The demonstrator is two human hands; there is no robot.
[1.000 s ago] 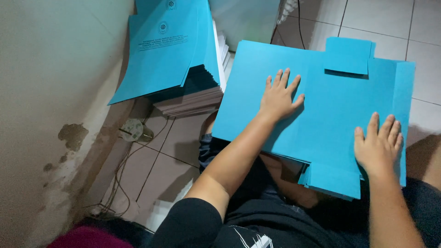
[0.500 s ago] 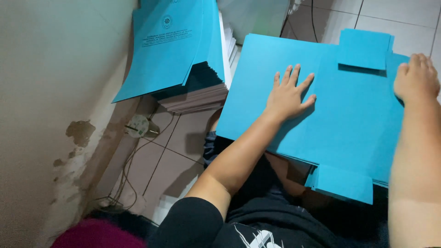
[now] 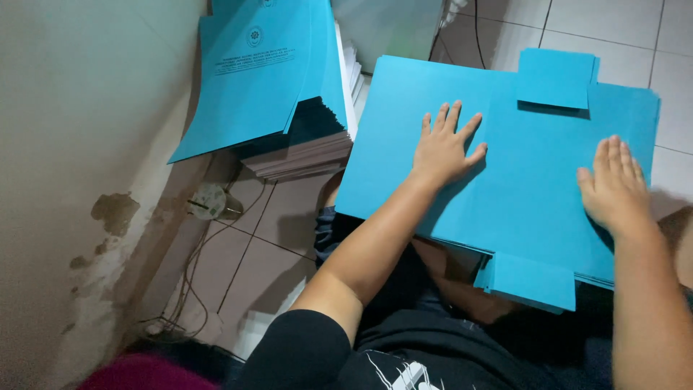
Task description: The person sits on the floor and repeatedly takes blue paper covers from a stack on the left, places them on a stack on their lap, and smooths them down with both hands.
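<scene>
Left hand [image 3: 444,148] and right hand [image 3: 613,188] flat — open — on blue folder sheet [image 3: 527,159]

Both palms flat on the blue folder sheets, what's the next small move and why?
Probably slide the right hand toward the top flap and fold it down. The left hand already pins the blue card sheet flat mid-panel, and that flap and the bottom flap both stick out unfolded.

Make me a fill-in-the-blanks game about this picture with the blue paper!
1. Both hands lie flat on a ____ card folder.
2. The left hand has its fingers spread ____.
3. The stack of folders leans beside the ____.
4. The right hand lies nearer the folder's ____ edge.

Missing words: blue; apart; wall; right
</scene>
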